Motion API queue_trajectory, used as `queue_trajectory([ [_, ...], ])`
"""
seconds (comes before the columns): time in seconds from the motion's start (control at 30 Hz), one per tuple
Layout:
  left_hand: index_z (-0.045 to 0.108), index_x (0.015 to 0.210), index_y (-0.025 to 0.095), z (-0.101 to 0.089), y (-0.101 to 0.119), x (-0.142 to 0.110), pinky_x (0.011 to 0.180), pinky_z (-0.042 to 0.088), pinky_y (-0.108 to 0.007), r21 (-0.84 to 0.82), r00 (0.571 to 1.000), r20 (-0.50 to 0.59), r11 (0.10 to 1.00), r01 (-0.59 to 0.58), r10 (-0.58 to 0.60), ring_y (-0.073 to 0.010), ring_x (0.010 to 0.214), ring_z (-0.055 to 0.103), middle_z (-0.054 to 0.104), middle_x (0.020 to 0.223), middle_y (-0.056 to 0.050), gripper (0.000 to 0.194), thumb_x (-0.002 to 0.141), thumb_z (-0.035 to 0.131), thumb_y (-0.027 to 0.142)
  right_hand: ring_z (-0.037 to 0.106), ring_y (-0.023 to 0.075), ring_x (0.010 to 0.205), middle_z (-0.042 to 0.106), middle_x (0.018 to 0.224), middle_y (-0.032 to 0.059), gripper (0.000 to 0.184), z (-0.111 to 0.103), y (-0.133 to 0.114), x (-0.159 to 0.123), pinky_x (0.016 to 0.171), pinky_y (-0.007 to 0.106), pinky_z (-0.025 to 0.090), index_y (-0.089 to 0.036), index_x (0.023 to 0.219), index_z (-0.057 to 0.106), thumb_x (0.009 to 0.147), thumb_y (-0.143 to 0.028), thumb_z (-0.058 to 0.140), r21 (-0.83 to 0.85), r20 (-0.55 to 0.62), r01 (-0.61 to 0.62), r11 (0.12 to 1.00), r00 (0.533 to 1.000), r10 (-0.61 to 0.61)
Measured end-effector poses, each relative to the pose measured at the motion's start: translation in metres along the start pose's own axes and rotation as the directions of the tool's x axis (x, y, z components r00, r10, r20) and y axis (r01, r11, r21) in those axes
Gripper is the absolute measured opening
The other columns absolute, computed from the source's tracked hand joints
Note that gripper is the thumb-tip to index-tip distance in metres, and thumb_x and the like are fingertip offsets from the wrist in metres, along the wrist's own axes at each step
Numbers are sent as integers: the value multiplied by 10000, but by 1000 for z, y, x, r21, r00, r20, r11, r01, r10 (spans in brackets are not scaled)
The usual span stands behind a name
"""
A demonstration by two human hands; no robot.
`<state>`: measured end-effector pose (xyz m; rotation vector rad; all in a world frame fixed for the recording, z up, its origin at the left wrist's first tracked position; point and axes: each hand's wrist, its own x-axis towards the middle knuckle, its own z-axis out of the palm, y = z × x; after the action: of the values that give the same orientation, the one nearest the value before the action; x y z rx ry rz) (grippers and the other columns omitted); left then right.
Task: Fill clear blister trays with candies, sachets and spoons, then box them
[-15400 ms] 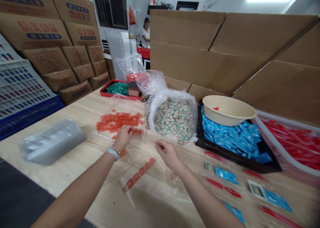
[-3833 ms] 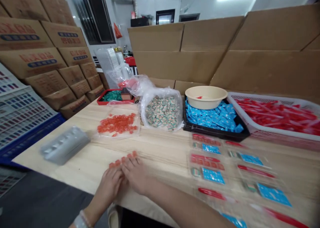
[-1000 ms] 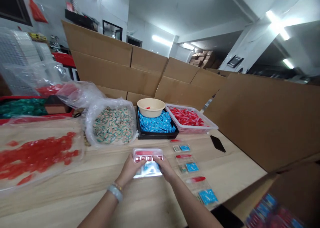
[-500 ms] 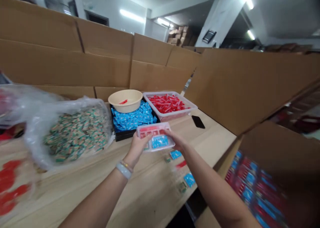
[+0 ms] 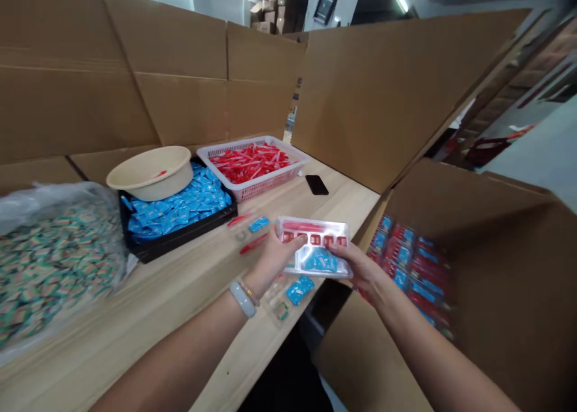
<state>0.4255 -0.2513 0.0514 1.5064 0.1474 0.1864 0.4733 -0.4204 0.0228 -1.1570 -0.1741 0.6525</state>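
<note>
- Clear plastic package [image 5: 314,248] is sitting between the two hands, seemingly raised over the right-hand edge of the desk [image 5: 135,316].
- Its long axis is running crosswise, from the left hand [image 5: 273,258] to the right hand [image 5: 360,270], the right end appearing slightly lower.
- Both hands are clamping it in a firm-looking grip: the left is holding the left end, the right is holding the right end, and both thumbs are pressing on the face.
- Within it, a red strip [image 5: 306,227] is lying along the far side, red pieces [image 5: 315,239] are occupying a row of compartments, and a blue packet [image 5: 320,260] is lying on the near side.
- An open carton [image 5: 509,255] is standing to the right, with similar packages [image 5: 417,267] lying inside; the right hand is lying nearer to it than the left.
- Pale marks are showing on the blue packet but blurring too much to read, and dark marks on a pale strip [image 5: 291,120] beside the cardboard panel [image 5: 356,93] are looking too small; no brand is reading clearly.
</note>
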Motion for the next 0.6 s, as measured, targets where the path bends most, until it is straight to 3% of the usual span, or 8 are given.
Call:
queue_trajectory([
  [0.13, 382, 1186, 147, 47, -26, -2, 858, 389, -335, 250, 993, 85, 966, 63, -86, -233, 1079, 448, 440, 1214, -145, 583, 707, 555, 431, 634, 188, 650, 677, 803, 37, 403, -92, -13, -53, 624, 301, 510, -189, 980, 538, 609, -271, 673, 19, -318, 47, 999, 947, -39],
  [0.23, 407, 1175, 132, 78, -55, -8, 830, 410, -339, 483, 974, 203, 876, -7, -104, -214, 987, 502, 492, 1138, -138, 516, 744, 497, 402, 632, 192, 678, 668, 835, 25, 460, -175, -19, -100, 616, 309, 516, -225, 1015, 506, 595, -300, 680, -58, -558, 85, 995, 824, -103],
  [0.3, 474, 1115, 152, 100, -71, -12, 814, 423, -325, 565, 904, 407, 814, -135, -132, -187, 908, 536, 552, 1044, -100, 389, 769, 462, 331, 624, 205, 760, 646, 930, 42, 567, -224, -12, -125, 657, 319, 513, -229, 1086, 463, 577, -318, 694, -204, -655, 61, 977, 734, -182],
  [0.37, 502, 1095, 187, 124, -86, -15, 858, 400, -322, 605, 792, 592, 731, -316, -148, -184, 957, 518, 558, 1054, -74, 342, 762, 471, 262, 589, 233, 890, 588, 1064, 82, 725, -263, 4, -138, 742, 347, 491, -214, 1192, 376, 557, -340, 704, -358, -677, -22, 933, 694, -244],
  [0.43, 469, 1147, 212, 150, -104, -15, 917, 353, -345, 620, 685, 711, 600, -505, -158, -205, 1066, 452, 513, 1152, -67, 420, 729, 510, 202, 518, 253, 1021, 499, 1185, 123, 861, -291, 27, -139, 856, 380, 426, -184, 1273, 272, 547, -362, 699, -481, -647, -119, 869, 717, -260],
  [0.47, 433, 1186, 213, 162, -113, -13, 929, 336, -365, 634, 657, 735, 516, -576, -170, -221, 1102, 421, 482, 1199, -74, 490, 708, 531, 175, 477, 254, 1073, 455, 1228, 136, 902, -301, 39, -136, 909, 388, 380, -169, 1294, 233, 544, -366, 695, -531, -617, -155, 833, 744, -255],
  [0.53, 395, 1220, 187, 182, -133, -7, 914, 331, -407, 678, 645, 732, 332, -656, -219, -255, 1108, 406, 467, 1215, -106, 569, 678, 562, 137, 403, 249, 1145, 388, 1282, 144, 935, -314, 60, -125, 977, 389, 291, -147, 1309, 205, 538, -359, 690, -616, -547, -189, 764, 801, -243],
  [0.6, 481, 1136, 147, 196, -150, 0, 864, 355, -421, 720, 669, 691, 183, -670, -273, -270, 1043, 447, 532, 1113, -126, 454, 689, 557, 128, 367, 247, 1171, 366, 1299, 141, 925, -319, 74, -112, 994, 388, 251, -139, 1310, 212, 540, -344, 681, -675, -479, -198, 711, 850, -218],
])
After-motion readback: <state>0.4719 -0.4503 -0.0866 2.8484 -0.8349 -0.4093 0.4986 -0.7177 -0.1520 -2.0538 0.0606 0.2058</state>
